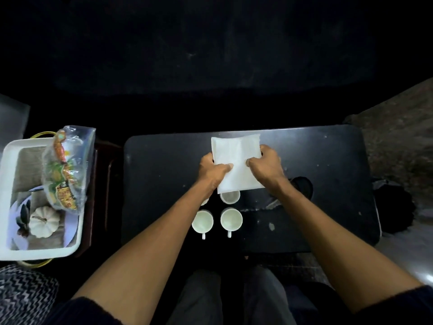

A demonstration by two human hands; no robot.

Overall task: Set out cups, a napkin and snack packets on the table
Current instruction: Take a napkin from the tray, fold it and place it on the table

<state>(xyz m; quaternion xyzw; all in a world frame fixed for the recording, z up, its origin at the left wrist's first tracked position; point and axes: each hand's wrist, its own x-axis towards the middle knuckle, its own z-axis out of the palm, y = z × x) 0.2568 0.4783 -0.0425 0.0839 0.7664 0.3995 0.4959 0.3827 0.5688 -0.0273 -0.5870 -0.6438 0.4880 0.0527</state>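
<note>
Right, nearest us white glazed cups [231, 219] sit grouped on the dark worktop [328, 207], handles toward the person. Above them, left hand [214, 170] and right hand [266, 166] each pinch a grip on the soft square napkin [236, 158], probably spreading it flat. Crinkly snack packets [65, 170] wait in the tray [7, 184].
</note>
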